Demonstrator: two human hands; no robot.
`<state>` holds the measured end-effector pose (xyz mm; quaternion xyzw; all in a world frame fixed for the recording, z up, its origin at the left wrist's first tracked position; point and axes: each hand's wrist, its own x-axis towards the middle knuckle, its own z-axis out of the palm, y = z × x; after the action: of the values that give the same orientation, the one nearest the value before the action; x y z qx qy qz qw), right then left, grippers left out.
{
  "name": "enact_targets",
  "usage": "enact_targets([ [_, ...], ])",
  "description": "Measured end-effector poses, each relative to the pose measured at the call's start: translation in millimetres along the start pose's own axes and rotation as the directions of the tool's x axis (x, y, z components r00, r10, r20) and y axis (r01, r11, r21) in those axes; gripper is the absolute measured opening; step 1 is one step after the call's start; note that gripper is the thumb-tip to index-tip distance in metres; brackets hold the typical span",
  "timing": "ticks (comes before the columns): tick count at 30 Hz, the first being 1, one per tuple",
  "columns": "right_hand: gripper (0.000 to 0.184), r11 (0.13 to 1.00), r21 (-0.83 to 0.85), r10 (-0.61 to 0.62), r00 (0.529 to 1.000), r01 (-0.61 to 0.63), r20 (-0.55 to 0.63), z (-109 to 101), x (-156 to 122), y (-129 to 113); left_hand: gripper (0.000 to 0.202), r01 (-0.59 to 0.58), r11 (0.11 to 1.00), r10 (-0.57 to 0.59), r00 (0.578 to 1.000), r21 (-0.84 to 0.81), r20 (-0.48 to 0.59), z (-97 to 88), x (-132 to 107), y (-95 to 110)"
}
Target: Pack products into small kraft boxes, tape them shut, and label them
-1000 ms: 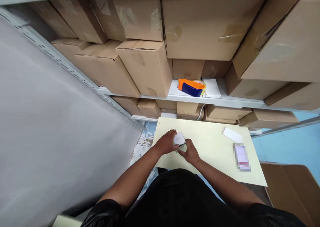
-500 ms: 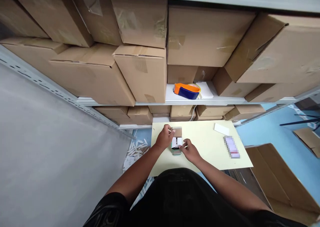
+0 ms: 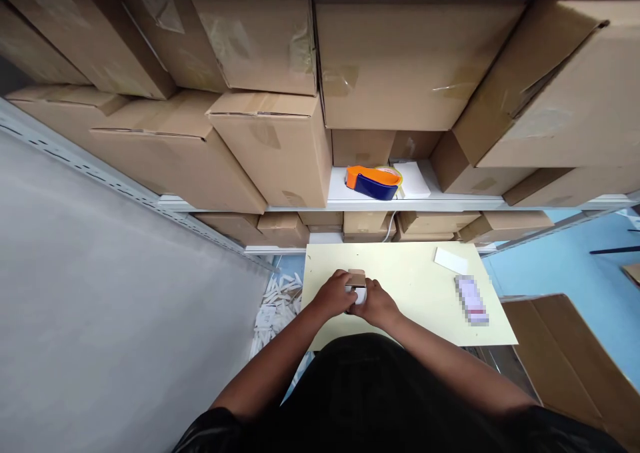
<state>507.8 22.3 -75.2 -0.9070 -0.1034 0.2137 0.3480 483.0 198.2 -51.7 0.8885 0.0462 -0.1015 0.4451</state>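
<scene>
A small carton (image 3: 357, 279) with a brown inner flap raised at its far side is between my hands, above the near part of the pale yellow tabletop (image 3: 405, 306). White packing shows in its opening. My left hand (image 3: 336, 294) closes round the carton's left side, its thumb at the opening. On the other side my right hand (image 3: 377, 304) wraps the carton, fingers curled against it. Most of the carton's walls are hidden by my hands.
On the table's right lie a white flat piece (image 3: 451, 260) and a blurred lilac pack (image 3: 471, 300). An orange-and-blue tape dispenser (image 3: 373, 182) rests on the shelf among cardboard boxes (image 3: 270, 150). White scraps (image 3: 273, 313) litter the floor left; a large open carton (image 3: 560, 353) stands right.
Both hands have closed in round the small carton, covering more of it. My left hand has come down from the flap to the side. The camera view has shifted slightly.
</scene>
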Motion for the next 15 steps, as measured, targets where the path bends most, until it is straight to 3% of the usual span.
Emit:
enact_targets([
  [5, 0.055, 0.994, 0.112, 0.005, 1.0, -0.008, 0.027, -12.6, -4.4, 0.9, 0.046, -0.042, 0.994, 0.038, 0.998, -0.098, -0.042, -9.3, -8.7, -4.4],
  [8, 0.056, 0.943, 0.329, 0.016, 0.997, -0.041, 0.08, -19.4, -10.7, 10.6, 0.037, -0.163, 0.984, 0.169, 0.979, 0.066, -0.116, -14.1, -20.8, -5.8],
  [11, 0.065, 0.832, 0.534, 0.055, 0.981, -0.148, 0.185, -19.4, -15.9, 23.0, 0.025, -0.25, 0.928, 0.253, 0.967, 0.276, 0.025, -15.4, -26.3, 1.8],
  [13, 0.067, 0.798, 0.591, -0.002, 0.98, -0.118, 0.199, -16.4, -17.9, 28.9, 0.02, -0.259, 0.9, 0.229, 0.966, 0.351, 0.123, -12.9, -24.4, 10.7],
  [15, 0.073, 0.82, 0.571, -0.073, 0.979, -0.05, 0.19, -12.5, -18.6, 31.4, 0.015, -0.211, 0.889, 0.17, 0.976, 0.407, 0.136, -7.1, -19.5, 19.1],
])
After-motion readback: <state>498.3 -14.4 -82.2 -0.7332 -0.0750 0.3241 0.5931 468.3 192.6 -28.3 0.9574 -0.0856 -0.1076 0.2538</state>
